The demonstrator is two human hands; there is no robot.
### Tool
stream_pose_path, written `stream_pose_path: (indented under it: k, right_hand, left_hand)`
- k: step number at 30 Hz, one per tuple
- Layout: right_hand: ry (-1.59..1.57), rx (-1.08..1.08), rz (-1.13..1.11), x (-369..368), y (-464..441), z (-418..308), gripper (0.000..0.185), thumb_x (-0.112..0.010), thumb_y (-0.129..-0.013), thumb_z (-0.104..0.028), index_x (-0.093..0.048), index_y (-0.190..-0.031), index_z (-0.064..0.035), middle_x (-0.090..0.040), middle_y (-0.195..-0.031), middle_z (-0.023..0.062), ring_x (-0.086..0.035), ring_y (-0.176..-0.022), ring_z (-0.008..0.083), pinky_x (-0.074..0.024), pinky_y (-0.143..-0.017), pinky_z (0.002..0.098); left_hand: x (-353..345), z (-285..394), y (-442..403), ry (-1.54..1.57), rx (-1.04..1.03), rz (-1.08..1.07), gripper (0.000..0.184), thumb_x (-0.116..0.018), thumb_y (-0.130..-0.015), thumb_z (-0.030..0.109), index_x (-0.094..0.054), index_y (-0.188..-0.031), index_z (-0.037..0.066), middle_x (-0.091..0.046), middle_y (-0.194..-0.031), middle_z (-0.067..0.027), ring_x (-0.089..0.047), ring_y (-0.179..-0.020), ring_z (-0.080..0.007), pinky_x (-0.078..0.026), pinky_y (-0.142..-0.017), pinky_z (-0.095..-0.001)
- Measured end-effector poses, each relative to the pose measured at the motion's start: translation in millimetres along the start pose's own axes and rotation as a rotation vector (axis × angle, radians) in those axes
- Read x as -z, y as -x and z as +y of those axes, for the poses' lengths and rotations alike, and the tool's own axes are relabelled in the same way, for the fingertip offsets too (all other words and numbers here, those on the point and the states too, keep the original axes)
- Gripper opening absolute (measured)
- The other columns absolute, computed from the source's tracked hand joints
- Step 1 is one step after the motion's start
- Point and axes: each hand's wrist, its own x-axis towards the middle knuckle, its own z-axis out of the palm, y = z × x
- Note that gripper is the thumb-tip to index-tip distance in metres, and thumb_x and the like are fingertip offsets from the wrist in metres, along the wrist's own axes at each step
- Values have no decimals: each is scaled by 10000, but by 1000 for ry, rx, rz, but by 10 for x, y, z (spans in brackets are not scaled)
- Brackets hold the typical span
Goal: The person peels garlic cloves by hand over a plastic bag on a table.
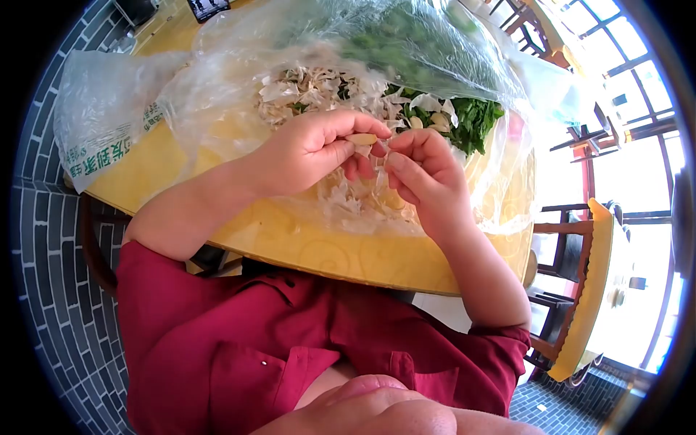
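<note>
My left hand (319, 148) pinches a pale garlic clove (362, 139) between thumb and forefinger, above the plastic-covered table. Close at its right, my right hand (428, 170) has thumb and forefinger pressed together beside the clove; what is between them is too small to name. Behind both hands lies a heap of papery garlic skins (312, 87). A few whitish cloves (438, 120) rest among skins and green leaves (475, 123) just beyond my right hand. More thin skins (348, 199) lie on the plastic under the hands.
Clear plastic bags (217, 80) spread over the yellow table (290, 243), one large bag holding greens (406, 43). A bag with green print (109, 109) hangs over the left edge. A phone (208, 9) is at the far edge. Chairs and another table (591, 290) stand at right.
</note>
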Motion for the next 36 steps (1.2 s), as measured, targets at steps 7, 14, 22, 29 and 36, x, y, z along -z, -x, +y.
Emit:
stream_pose_path:
  k: [7, 14, 22, 29, 36]
  right_hand:
    - [435, 141, 48, -7, -21, 68, 188, -648, -819, -72, -576, -984, -19, -620, -826, 38, -590, -756, 95, -478, -658, 230]
    - [468, 111, 20, -21, -9, 76, 163, -661, -811, -75, -567, -932, -20, -628, -820, 52, -610, -749, 103, -495, -663, 236]
    - [232, 128, 41, 34, 9, 89, 106, -570, -851, -32, -496, -926, -19, -529, -752, -1, -477, -631, 44, -394, -556, 185]
    - [114, 101, 23, 42, 12, 42, 90, -547, -866, -42, -480, -924, -25, -487, -742, -19, -410, -611, 26, -334, -531, 173]
    - [276, 148, 27, 17, 40, 87, 119, -595, -834, -10, -497, -900, -22, -514, -747, -28, -429, -604, 0, -348, -527, 151]
  left_hand:
    - [-32, 44, 39, -135, 50, -41, 470, -393, -897, -62, -358, -1350, 60, -598, -871, -60, -577, -710, -95, -463, -629, -219]
    - [-45, 55, 53, -251, -35, -78, 599, -451, -832, -91, -298, -1382, 91, -624, -839, -80, -605, -669, -123, -491, -628, -258]
    - [-39, -58, 58, -541, -259, 54, 481, -522, -801, -75, -463, -1247, 94, -630, -901, -103, -617, -709, -199, -502, -655, -301]
    - [54, -96, -64, -692, -667, 260, 199, -618, -797, 37, -612, -995, 54, -628, -888, -82, -593, -777, -243, -469, -734, -343]
    - [21, -43, 16, -593, -501, 148, 163, -693, -759, 106, -621, -899, 67, -606, -776, -67, -574, -699, -241, -449, -636, -335]
